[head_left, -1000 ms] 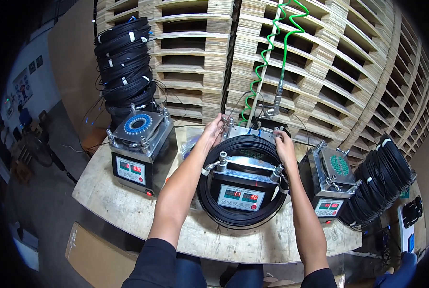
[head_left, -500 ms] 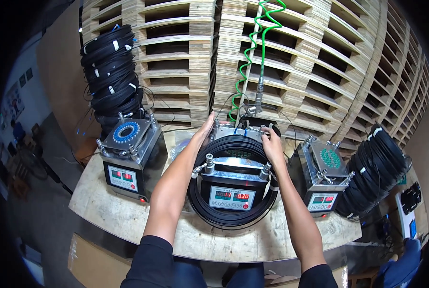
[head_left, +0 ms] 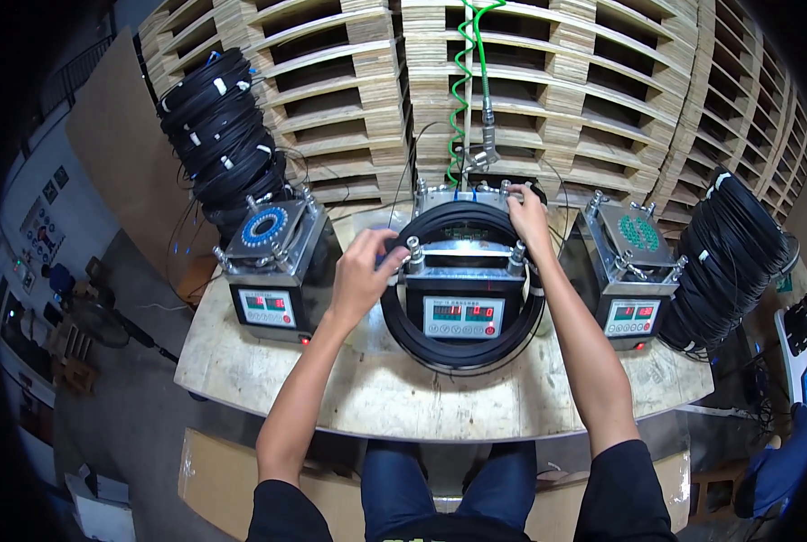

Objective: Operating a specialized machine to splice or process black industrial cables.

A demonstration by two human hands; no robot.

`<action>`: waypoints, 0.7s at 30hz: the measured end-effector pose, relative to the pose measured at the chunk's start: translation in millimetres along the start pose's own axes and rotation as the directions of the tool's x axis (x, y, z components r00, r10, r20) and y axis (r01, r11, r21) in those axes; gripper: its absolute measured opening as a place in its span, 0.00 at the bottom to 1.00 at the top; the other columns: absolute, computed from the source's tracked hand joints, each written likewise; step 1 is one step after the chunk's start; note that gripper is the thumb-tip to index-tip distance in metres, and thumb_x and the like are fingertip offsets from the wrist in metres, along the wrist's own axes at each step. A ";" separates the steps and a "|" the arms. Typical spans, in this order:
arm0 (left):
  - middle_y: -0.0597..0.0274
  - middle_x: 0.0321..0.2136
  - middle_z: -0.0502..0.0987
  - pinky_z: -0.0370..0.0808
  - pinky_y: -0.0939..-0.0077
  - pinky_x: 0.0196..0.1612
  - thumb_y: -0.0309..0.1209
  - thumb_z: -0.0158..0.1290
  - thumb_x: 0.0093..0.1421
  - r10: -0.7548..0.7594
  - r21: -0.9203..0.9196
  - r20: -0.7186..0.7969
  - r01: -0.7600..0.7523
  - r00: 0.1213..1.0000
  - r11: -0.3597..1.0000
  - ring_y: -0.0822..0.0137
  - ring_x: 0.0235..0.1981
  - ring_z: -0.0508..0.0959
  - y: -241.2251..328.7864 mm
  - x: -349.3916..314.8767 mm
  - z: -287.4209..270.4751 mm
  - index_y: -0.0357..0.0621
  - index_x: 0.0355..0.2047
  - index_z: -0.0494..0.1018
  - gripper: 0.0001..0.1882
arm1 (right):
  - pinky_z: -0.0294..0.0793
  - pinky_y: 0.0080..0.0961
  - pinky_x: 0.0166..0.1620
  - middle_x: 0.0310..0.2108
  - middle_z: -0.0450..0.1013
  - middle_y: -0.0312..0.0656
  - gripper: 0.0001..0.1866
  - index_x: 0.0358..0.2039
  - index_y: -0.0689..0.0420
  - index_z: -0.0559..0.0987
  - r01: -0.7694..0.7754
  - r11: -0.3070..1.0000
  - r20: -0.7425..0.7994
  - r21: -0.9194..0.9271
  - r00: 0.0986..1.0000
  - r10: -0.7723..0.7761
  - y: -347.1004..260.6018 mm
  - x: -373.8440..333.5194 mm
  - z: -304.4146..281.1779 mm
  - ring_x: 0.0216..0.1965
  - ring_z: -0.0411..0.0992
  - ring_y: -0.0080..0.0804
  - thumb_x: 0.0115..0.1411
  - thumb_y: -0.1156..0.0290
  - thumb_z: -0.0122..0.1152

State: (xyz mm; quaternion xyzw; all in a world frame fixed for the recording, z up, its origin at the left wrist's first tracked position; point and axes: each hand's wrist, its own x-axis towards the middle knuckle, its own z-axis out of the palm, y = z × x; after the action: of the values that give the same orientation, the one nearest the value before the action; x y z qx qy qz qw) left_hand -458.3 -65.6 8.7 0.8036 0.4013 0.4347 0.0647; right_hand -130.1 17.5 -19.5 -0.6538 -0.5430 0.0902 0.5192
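A coil of black cable (head_left: 402,332) hangs around the middle metal curing machine (head_left: 462,272), looped over its front posts, with the lit front panel showing through the ring. At the coil's upper left, my left hand (head_left: 360,268) is beside the front left post, its thumb and index finger apart and nothing visible between them. My right hand (head_left: 527,219) reaches over the coil to the machine's rear right corner, fingers bent around the top of the metal post there. The fingertips are partly hidden. Two blue connectors (head_left: 458,195) show at the rear plate.
Similar machines stand left (head_left: 272,262) and right (head_left: 625,266), with blue and green rings of connectors on top. Stacks of black cable coils (head_left: 218,126) (head_left: 727,257) flank them on the wooden table (head_left: 367,397). Wooden pallets (head_left: 331,99) and a green air hose (head_left: 483,63) are behind.
My left hand has drawn back from the machine's rear left toward the coil's left side, its fingers now bent. My right hand stays at the rear right post. The middle panel's digits changed.
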 end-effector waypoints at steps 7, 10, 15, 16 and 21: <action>0.38 0.27 0.77 0.71 0.47 0.33 0.37 0.43 0.72 -0.206 0.025 0.125 0.205 0.970 0.978 0.39 0.31 0.78 1.9 -13.7 -1.1 0.40 0.52 0.67 0.15 | 0.74 0.38 0.49 0.40 0.79 0.56 0.18 0.46 0.60 0.79 0.053 0.998 0.029 -0.013 0.998 -0.053 0.5 -10.5 -3.7 0.44 0.78 0.50 0.62 0.66 0.49; 0.38 0.27 0.77 0.71 0.47 0.32 0.36 0.44 0.72 -0.030 -0.014 -0.030 0.029 0.999 0.999 0.38 0.31 0.78 0.6 -21.2 -6.3 0.38 0.51 0.67 0.15 | 0.73 0.47 0.50 0.40 0.76 0.65 0.18 0.48 0.62 0.76 0.133 0.991 0.029 -0.034 0.991 -0.132 -12.0 -33.5 -7.8 0.47 0.74 0.62 0.65 0.65 0.45; 0.38 0.32 0.78 0.73 0.50 0.37 0.32 0.50 0.68 -0.057 -0.174 0.025 0.060 0.998 0.983 0.39 0.35 0.79 25.2 -36.4 21.3 0.36 0.42 0.68 0.10 | 0.72 0.49 0.48 0.40 0.76 0.64 0.18 0.49 0.64 0.74 0.130 0.987 -0.042 -0.090 0.990 -0.134 -26.8 -50.6 -22.3 0.45 0.75 0.61 0.65 0.66 0.46; 0.39 0.33 0.78 0.74 0.51 0.38 0.31 0.51 0.67 0.025 -0.184 0.041 -0.017 0.999 0.983 0.39 0.36 0.79 35.7 -35.6 29.1 0.36 0.40 0.68 0.10 | 0.72 0.48 0.48 0.40 0.76 0.63 0.18 0.50 0.64 0.74 0.150 0.981 -0.077 -0.120 0.984 -0.160 -28.9 -51.4 -23.9 0.45 0.75 0.61 0.65 0.66 0.47; 0.44 0.27 0.77 0.72 0.58 0.35 0.24 0.55 0.62 0.022 -0.230 -0.048 -0.032 0.999 0.973 0.44 0.31 0.78 48.2 -24.4 36.9 0.34 0.37 0.71 0.06 | 0.72 0.46 0.48 0.40 0.77 0.62 0.17 0.48 0.65 0.75 0.146 0.989 -0.076 -0.016 0.986 -0.146 -23.3 -49.7 -20.6 0.44 0.75 0.60 0.64 0.67 0.49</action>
State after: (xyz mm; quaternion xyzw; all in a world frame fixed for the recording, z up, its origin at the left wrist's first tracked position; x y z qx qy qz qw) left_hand -409.5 -105.9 -7.9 0.7860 0.3384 0.4973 0.1428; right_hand -149.9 -37.4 -14.4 -0.6180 -0.5695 0.0237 0.5414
